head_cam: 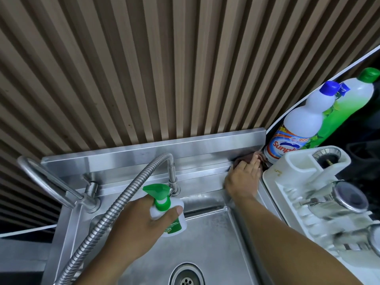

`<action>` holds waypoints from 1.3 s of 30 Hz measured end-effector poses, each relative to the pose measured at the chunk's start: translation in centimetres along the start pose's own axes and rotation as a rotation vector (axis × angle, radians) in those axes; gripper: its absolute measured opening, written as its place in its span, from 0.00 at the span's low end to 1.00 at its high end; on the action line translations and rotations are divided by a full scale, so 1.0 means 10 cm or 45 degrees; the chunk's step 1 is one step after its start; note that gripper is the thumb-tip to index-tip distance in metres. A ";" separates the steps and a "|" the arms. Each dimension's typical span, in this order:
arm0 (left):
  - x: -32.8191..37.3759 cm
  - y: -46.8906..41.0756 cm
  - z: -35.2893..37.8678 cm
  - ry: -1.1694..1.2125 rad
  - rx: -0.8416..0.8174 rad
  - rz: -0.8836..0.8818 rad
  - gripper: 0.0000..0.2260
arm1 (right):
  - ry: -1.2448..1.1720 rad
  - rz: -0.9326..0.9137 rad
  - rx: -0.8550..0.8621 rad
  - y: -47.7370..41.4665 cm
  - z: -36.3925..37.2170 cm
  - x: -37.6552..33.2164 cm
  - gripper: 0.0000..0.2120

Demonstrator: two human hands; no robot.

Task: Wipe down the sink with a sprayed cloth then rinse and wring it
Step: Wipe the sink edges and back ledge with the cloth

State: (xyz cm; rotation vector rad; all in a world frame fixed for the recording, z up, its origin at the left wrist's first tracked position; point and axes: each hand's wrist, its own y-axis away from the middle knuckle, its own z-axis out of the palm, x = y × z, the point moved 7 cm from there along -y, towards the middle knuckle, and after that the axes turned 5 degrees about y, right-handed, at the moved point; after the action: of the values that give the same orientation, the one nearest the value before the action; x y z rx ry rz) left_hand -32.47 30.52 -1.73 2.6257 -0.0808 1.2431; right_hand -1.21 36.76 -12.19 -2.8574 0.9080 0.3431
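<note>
A stainless steel sink (209, 239) fills the lower middle, with its drain (186, 275) at the bottom. My left hand (139, 227) grips a white spray bottle (167, 210) with a green trigger head, held over the basin's back left. My right hand (243, 177) lies with straight fingers on a brown cloth (257, 157), pressing it against the back right corner of the sink's ledge, below the steel backsplash (156, 149). Most of the cloth is hidden under the hand.
A flexible metal hose (111, 212) arcs from a faucet post (172, 177); a second curved tap (51, 182) stands at left. Right of the sink sit a white dish rack (292, 182) with glassware, a bleach bottle (300, 124) and a green detergent bottle (349, 101). A ribbed wooden wall stands behind.
</note>
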 end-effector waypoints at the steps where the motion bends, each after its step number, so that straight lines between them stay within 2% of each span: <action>1: 0.00 0.00 0.00 -0.005 0.001 -0.002 0.14 | 0.047 0.023 -0.040 0.01 -0.01 -0.01 0.23; 5: 0.05 0.01 -0.01 -0.004 0.002 -0.004 0.14 | 0.261 0.059 -0.198 0.08 -0.02 0.03 0.30; 10: 0.04 0.02 0.01 0.001 -0.029 -0.003 0.13 | 0.097 0.237 -0.278 -0.12 -0.09 0.05 0.32; 12: 0.02 0.02 0.01 0.016 -0.032 -0.001 0.13 | 0.106 0.223 -0.287 -0.10 -0.06 -0.02 0.32; 16: 0.01 0.02 0.01 0.015 -0.019 0.011 0.13 | 0.188 -0.131 -0.133 0.29 0.08 -0.30 0.31; 19: -0.02 0.02 0.01 0.013 0.001 0.015 0.15 | 0.156 -0.300 -0.075 0.52 0.15 -0.50 0.32; 24: -0.02 0.03 0.02 -0.026 0.009 0.008 0.17 | 0.130 -0.522 -0.095 0.75 0.21 -0.75 0.27; 28: 0.02 0.05 0.03 -0.027 0.021 0.009 0.16 | 0.137 -0.974 -0.125 1.07 0.31 -0.88 0.24; 30: 0.03 0.07 0.04 -0.043 0.025 0.005 0.16 | 0.165 -1.064 -0.148 1.12 0.32 -0.83 0.25; 33: 0.01 0.08 0.03 -0.043 0.016 -0.007 0.16 | 0.253 -1.015 -0.160 1.01 0.28 -0.64 0.27; 39: 0.03 0.07 0.06 -0.043 0.006 -0.005 0.16 | 0.342 -0.523 -0.239 0.45 0.04 0.00 0.31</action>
State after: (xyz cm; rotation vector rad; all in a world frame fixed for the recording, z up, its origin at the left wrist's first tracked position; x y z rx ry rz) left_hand -31.94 29.72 -1.73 2.6498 -0.0787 1.1989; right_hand -3.94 33.17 -12.77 -3.2162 0.3094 -0.0025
